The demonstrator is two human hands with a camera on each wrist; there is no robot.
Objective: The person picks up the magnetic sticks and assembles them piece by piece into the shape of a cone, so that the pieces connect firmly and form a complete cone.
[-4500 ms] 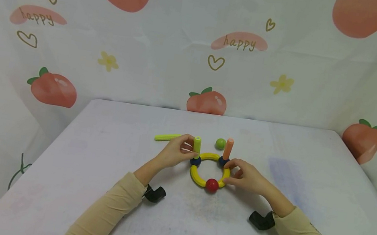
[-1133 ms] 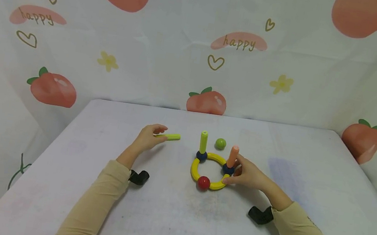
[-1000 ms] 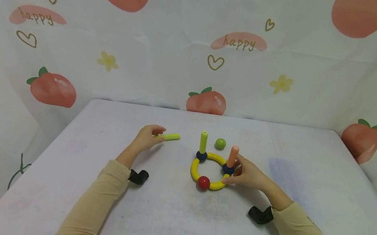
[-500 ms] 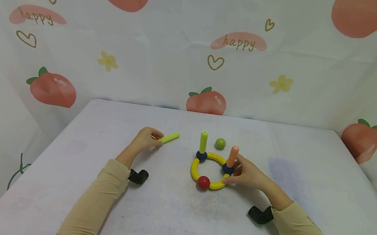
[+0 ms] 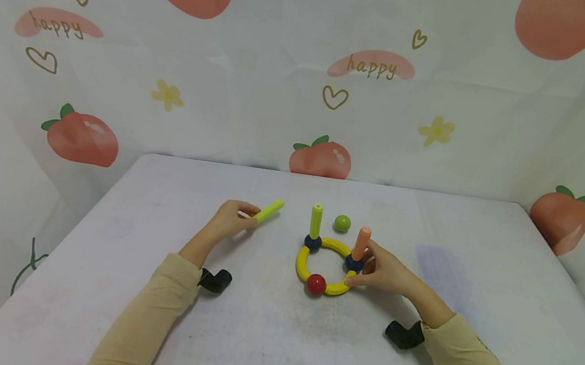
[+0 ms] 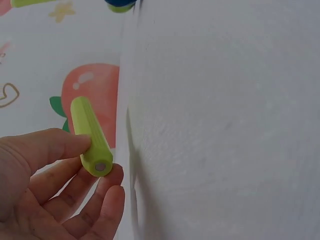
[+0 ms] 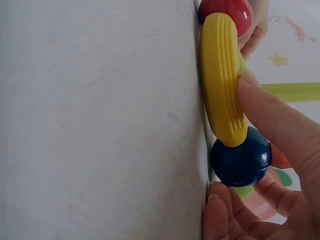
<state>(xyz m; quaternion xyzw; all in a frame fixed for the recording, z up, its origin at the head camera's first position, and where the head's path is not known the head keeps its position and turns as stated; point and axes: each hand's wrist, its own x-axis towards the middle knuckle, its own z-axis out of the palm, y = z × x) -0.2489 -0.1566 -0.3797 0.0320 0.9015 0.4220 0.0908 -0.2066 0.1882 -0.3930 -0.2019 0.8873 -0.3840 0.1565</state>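
Observation:
My left hand (image 5: 233, 219) pinches a lime-green magnetic rod (image 5: 271, 209) between thumb and fingers. A metal disc shows in that rod's near end in the left wrist view. To the right lies a ring of yellow curved rods (image 5: 302, 264) joined by a red ball (image 5: 316, 284) and two dark blue balls (image 5: 312, 243). From the left blue ball rises a green rod (image 5: 316, 221); an orange rod (image 5: 362, 242) stands on the right one. My right hand (image 5: 387, 272) grips the ring's right side, thumb on a yellow curved rod (image 7: 222, 80), fingertips by the blue ball (image 7: 241, 157).
A loose green ball (image 5: 342, 223) sits on the white table (image 5: 268, 343) behind the ring. A black wrist camera (image 5: 215, 281) hangs under the left wrist, another black camera (image 5: 404, 335) under the right. A peach-print curtain (image 5: 264, 65) stands behind the table.
My left hand has let go of the upright green rod, moved left, taken hold of the lying green rod and tilted it up. The ring has turned slightly; my right hand stays on it.

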